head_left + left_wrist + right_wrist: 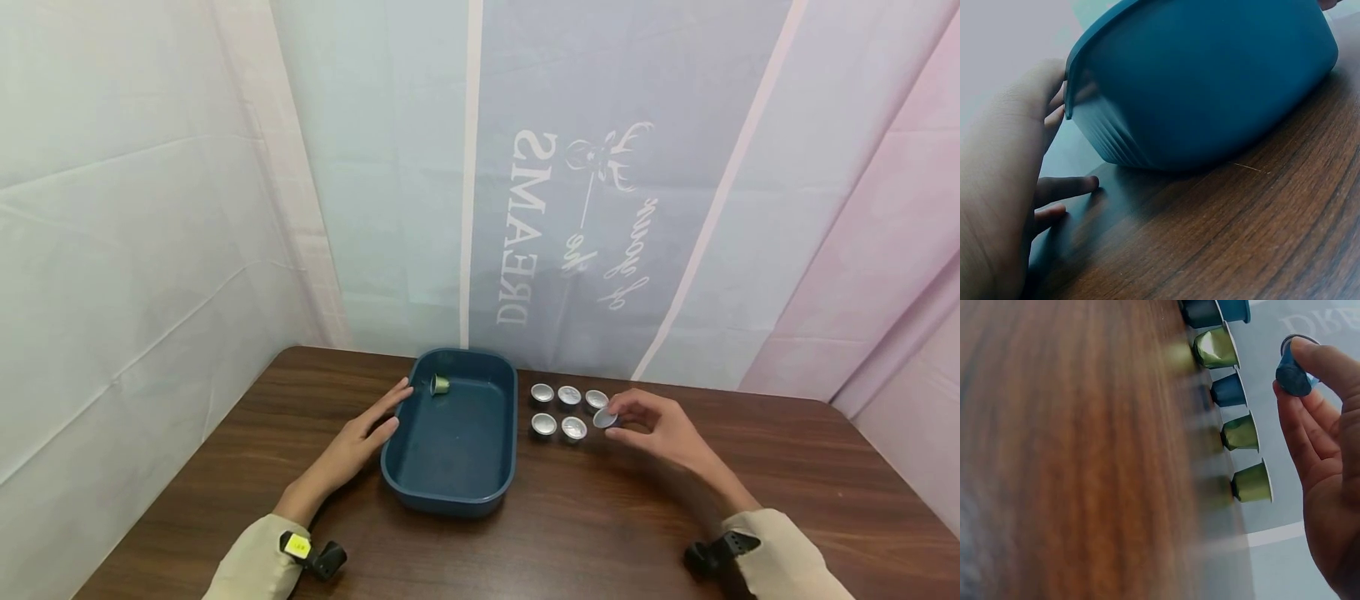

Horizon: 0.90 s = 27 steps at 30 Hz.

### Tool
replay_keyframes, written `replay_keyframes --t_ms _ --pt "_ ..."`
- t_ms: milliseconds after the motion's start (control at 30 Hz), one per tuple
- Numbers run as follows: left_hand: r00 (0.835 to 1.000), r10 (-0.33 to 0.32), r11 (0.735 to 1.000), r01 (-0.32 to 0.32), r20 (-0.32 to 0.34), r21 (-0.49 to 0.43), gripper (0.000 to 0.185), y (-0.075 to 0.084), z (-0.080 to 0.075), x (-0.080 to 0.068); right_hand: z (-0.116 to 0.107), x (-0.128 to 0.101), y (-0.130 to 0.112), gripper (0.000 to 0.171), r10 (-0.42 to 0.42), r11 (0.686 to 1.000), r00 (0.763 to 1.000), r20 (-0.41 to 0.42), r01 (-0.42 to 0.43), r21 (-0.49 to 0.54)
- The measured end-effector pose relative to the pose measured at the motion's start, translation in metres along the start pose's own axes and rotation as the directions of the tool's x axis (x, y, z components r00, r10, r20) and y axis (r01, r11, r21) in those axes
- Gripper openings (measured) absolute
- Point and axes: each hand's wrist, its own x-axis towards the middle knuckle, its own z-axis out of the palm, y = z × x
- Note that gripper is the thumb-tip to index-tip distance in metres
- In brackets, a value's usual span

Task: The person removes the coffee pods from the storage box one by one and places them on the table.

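Observation:
A dark blue plastic tub stands on the brown wooden table. One green capsule lies on its side in the tub's far left corner. My left hand lies flat beside the tub, its straight fingers touching the left rim. Right of the tub, several foil-topped capsules stand in two rows; in the right wrist view they are green and blue. My right hand pinches one blue capsule just above the table at the right end of the near row.
Pale printed cloth hangs close behind the table and along the left side. Bare wood lies in front of the tub and to the right of the capsules. Wrist straps show on both sleeves.

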Motion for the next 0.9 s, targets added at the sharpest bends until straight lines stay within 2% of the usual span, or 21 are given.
replay_keyframes --t_ms 233,433,533,733,900 --pt "1.000 -0.005 1.000 0.005 -0.014 0.004 0.049 0.004 0.001 0.000 0.003 -0.006 0.004 0.029 0.034 0.999 0.998 -0.055 -0.036 -0.037" --pt "1.000 -0.011 1.000 0.011 -0.011 -0.028 0.048 0.029 -0.002 -0.001 0.007 -0.010 -0.008 0.024 0.091 0.995 0.993 -0.080 -0.094 -0.034" --pt "1.000 -0.017 0.999 0.017 0.000 -0.027 0.048 0.038 -0.003 -0.001 0.009 -0.014 -0.002 0.023 0.121 0.992 0.989 -0.085 -0.122 -0.007" --pt "1.000 -0.016 1.000 0.016 0.001 -0.025 0.048 0.040 -0.004 -0.001 0.010 -0.021 0.021 0.024 0.138 0.990 0.988 -0.068 -0.138 -0.005" --pt "1.000 -0.017 0.999 0.017 -0.002 -0.029 0.048 0.039 -0.004 -0.002 0.011 -0.022 0.028 0.023 0.113 0.993 0.992 -0.047 -0.114 -0.025"
